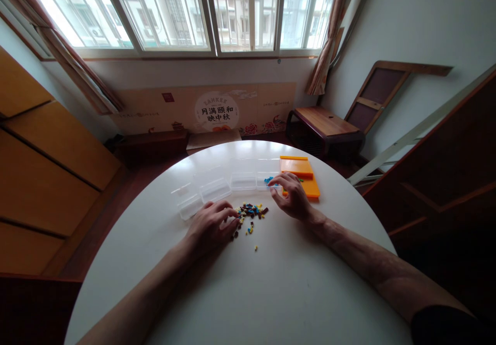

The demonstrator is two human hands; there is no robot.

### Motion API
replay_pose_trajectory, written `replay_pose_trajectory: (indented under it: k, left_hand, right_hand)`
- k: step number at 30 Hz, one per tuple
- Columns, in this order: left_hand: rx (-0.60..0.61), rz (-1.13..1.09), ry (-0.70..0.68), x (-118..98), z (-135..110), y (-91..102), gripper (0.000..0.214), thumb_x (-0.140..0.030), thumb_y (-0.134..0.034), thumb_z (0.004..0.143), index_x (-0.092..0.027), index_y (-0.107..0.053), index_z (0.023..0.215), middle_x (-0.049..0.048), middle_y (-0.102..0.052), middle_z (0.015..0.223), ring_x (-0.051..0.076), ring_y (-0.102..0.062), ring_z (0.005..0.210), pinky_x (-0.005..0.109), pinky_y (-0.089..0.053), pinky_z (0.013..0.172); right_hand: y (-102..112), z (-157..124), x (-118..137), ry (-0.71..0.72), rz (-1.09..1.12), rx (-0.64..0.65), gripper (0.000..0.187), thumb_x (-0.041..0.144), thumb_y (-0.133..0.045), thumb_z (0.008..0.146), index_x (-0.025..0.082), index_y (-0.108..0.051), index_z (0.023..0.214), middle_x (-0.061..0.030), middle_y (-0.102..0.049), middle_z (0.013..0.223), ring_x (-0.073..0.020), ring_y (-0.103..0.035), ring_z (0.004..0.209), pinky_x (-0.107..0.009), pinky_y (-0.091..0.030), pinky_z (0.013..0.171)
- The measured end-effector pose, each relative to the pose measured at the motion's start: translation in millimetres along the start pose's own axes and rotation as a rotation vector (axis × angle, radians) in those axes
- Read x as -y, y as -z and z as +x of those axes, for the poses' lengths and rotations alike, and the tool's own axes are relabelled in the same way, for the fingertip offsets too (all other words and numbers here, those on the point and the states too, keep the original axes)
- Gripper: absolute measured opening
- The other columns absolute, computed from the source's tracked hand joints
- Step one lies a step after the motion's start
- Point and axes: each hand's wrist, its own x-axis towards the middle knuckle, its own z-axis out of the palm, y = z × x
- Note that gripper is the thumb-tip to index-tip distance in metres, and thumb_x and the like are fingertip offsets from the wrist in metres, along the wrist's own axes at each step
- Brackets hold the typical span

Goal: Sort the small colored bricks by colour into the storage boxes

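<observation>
Dark sleeve [442, 324] at the lower right corner, nearest of all, then bare forearms [155, 278] over the white table [271, 293]. Farther in, one stray yellow piece [256, 248], short of the heap [251, 210] of small brown, yellow and blue pieces. At the heap's left edge, left hand [213, 223], palm down, fingers loosely curled; with a piece inside or just against the heap, impossible to tell. Beyond, right hand [291, 198] at the rightmost clear box [260, 185], by the blue pieces [267, 181] in it; thumb and forefinger slightly parted, not clenched, but on a piece or on nothing, impossible to tell. Step in hand, seemingly: handling pieces between heap and box. For the next move, probably needed: a light fingertip pinch, well over the low walls. Leftward, three more clear boxes [243, 184]; rightward, an orange case [313, 187].
</observation>
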Motion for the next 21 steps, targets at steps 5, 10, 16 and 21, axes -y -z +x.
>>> replay_pose_trajectory:
  k: [5, 10, 16, 21]
  left_hand:
    - [0.010, 0.005, -0.003, -2, 0, -0.3, 0.019, -0.031, -0.064, 0.109, -0.024, -0.076, 0.096, 0.0020, -0.078, 0.099, 0.015, -0.065, 0.076, 0.032, -0.046, 0.083]
    - [0.000, -0.129, 0.054, -8, 4, 2.5, 0.021, -0.033, -0.061, 0.111, -0.021, -0.074, 0.099, 0.0044, -0.076, 0.099, 0.016, -0.068, 0.082, 0.033, -0.049, 0.085]
    - [-0.018, -0.525, 0.187, -18, 8, -4.0, 0.021, -0.034, -0.063, 0.110, -0.019, -0.075, 0.100, 0.0063, -0.072, 0.096, 0.017, -0.067, 0.084, 0.029, -0.055, 0.078]
    - [0.012, -0.638, 0.235, -24, 11, -6.4, 0.026, -0.039, -0.064, 0.109, -0.019, -0.075, 0.099, 0.0076, -0.074, 0.098, 0.018, -0.069, 0.089, 0.030, -0.057, 0.081]
  right_hand:
    - [-1, 0, -2, 0.022, 0.013, 0.000, 0.009, 0.020, -0.064, 0.097, 0.025, -0.072, 0.100, -0.0051, -0.076, 0.104, -0.0275, -0.067, 0.104, -0.048, -0.051, 0.105]
    - [-1, -1, 6, 0.129, 0.036, 0.026, 0.009, 0.022, -0.067, 0.099, 0.027, -0.072, 0.104, -0.0047, -0.077, 0.104, -0.0266, -0.068, 0.102, -0.052, -0.050, 0.113]
    - [-3, -2, 28, 0.423, 0.273, 0.267, 0.010, 0.027, -0.074, 0.101, 0.028, -0.073, 0.111, -0.0034, -0.079, 0.101, -0.0214, -0.073, 0.092, -0.040, -0.059, 0.093]
    - [-4, -3, 33, 0.484, 0.324, 0.304, 0.012, 0.029, -0.077, 0.102, 0.028, -0.075, 0.114, -0.0039, -0.080, 0.101, -0.0201, -0.076, 0.089, -0.036, -0.060, 0.085]
